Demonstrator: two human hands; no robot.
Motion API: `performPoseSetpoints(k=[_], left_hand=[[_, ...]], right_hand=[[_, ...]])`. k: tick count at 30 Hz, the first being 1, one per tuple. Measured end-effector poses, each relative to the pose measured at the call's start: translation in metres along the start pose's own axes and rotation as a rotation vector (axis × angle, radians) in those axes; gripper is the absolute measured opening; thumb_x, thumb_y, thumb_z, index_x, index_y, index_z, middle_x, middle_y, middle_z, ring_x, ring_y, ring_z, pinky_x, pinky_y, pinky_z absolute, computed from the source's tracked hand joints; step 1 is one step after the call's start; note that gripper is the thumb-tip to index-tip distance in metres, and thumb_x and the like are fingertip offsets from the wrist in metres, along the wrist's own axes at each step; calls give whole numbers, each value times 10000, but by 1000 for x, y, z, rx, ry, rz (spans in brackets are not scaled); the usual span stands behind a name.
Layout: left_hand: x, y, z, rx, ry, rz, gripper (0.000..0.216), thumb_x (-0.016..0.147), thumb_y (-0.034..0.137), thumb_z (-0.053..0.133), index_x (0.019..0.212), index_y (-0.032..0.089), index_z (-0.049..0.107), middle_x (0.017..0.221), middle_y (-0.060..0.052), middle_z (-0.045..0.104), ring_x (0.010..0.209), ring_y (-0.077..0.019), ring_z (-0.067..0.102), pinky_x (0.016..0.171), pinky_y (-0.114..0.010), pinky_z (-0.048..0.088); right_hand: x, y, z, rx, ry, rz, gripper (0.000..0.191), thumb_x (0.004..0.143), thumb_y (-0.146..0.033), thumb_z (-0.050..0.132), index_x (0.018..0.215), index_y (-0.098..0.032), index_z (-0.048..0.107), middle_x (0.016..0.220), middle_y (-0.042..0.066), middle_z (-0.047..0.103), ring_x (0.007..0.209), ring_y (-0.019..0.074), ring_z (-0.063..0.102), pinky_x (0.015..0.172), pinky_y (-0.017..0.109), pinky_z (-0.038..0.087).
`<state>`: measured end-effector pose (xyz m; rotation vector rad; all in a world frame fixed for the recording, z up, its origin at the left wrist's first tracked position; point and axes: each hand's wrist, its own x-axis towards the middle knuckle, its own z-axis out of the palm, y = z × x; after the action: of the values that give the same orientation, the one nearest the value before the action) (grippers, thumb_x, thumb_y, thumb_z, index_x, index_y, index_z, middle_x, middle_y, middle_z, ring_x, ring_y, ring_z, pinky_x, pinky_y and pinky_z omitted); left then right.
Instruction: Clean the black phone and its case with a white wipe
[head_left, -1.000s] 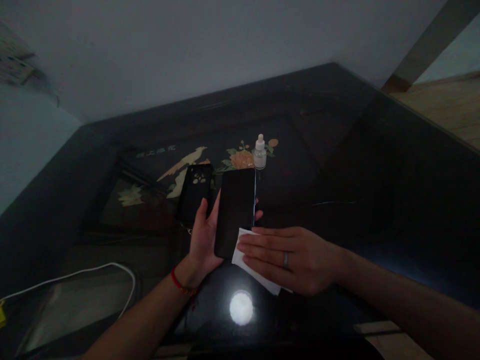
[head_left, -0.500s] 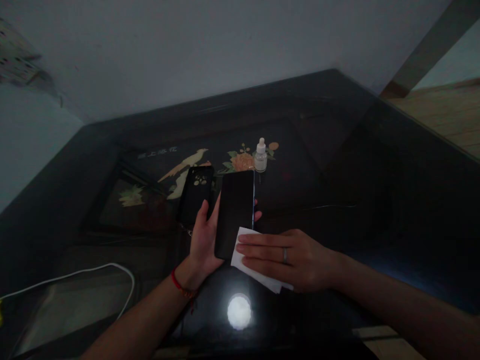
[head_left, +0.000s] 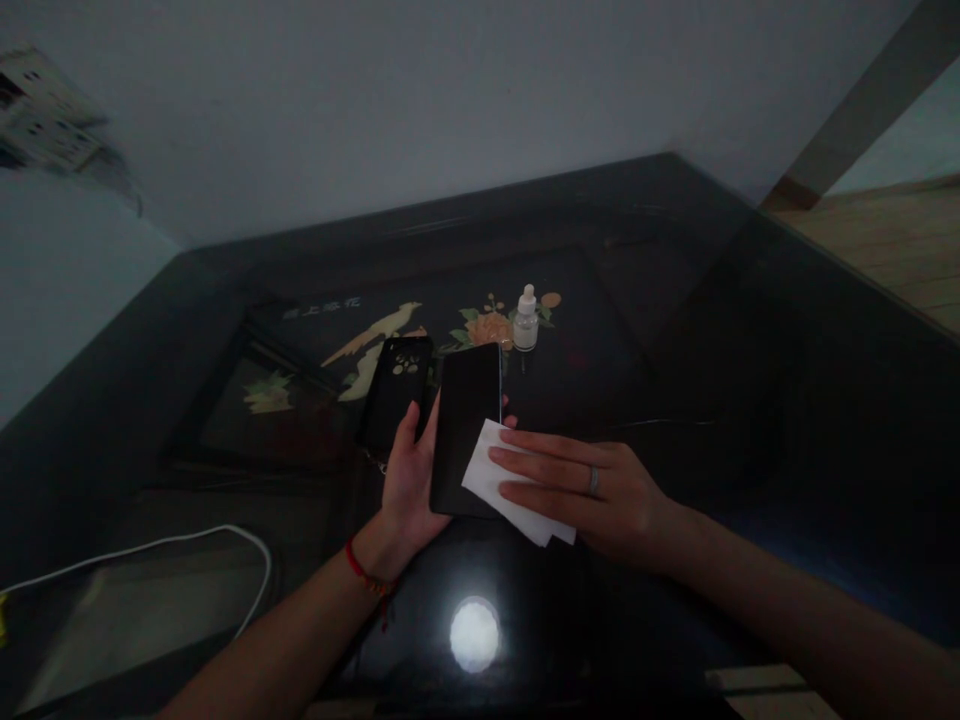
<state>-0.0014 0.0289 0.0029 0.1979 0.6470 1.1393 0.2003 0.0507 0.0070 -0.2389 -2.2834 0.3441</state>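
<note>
A black smartphone (head_left: pixel 466 420) lies along my left hand (head_left: pixel 409 480), its dark face up. The thumb shows at the phone's left side and fingertips curl round its right edge. My right hand (head_left: pixel 600 492), with a ring on one finger, presses a folded white tissue (head_left: pixel 491 470) against the lower right part of the phone; the right thumb is hidden. Just left of the phone rests a black phone case (head_left: pixel 396 395) with camera cutouts at its top. Beyond the phone stands a small clear dropper bottle (head_left: pixel 526 325) with a white top.
The dark, glossy table (head_left: pixel 675 330) bears a bird and flower picture (head_left: pixel 487 328). A white cable (head_left: pixel 172 540) curves across its left side. Power sockets (head_left: pixel 52 130) are on the wall at upper left. A round light reflection shines near the front.
My right hand has moved the tissue a little up the phone. The left hand holds the phone almost as before, and the view has shifted slightly.
</note>
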Motion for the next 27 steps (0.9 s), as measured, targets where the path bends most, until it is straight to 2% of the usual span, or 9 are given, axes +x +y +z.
performPoseSetpoints(k=[6, 13, 18, 23, 27], left_hand=[[2, 0, 0, -28, -10, -15, 531, 940, 496, 237, 1450, 347, 252, 1354, -65, 540, 1189, -277, 543, 1024, -488, 350], [0, 0, 1, -7, -12, -29, 536, 938, 487, 259, 1458, 361, 217, 1363, -52, 533, 1182, -272, 546, 1025, -482, 348], [1, -1, 3, -2, 7, -26, 542, 938, 495, 251, 1462, 367, 199, 1370, -51, 526, 1176, -269, 549, 1018, -474, 355], [1, -2, 1, -12, 13, -4, 534, 940, 486, 262, 1459, 369, 210, 1369, -43, 528, 1177, -260, 548, 1020, -463, 354], [0, -2, 2, 8, 65, 13, 529, 944, 459, 283, 1455, 327, 248, 1340, -52, 553, 1164, -257, 556, 1026, -451, 354]], right_hand=[[-5, -1, 6, 62, 33, 16, 241, 939, -74, 424, 1084, -36, 612, 1131, 194, 666, 1229, 233, 518, 952, 387, 540], [-5, 0, 6, 109, 11, 28, 247, 942, -68, 418, 1065, -9, 624, 1155, 221, 646, 1254, 240, 492, 977, 391, 519], [-6, 0, 8, 128, 26, 54, 250, 941, -77, 422, 1108, -54, 606, 1184, 195, 638, 1272, 228, 474, 971, 402, 522], [-6, 2, 7, 97, 25, 57, 199, 931, -64, 436, 1010, -57, 618, 1138, 205, 658, 1231, 237, 517, 949, 404, 537], [-5, 4, 3, 11, 6, 90, 199, 876, 15, 451, 970, -74, 602, 1181, 208, 636, 1258, 256, 483, 944, 415, 541]])
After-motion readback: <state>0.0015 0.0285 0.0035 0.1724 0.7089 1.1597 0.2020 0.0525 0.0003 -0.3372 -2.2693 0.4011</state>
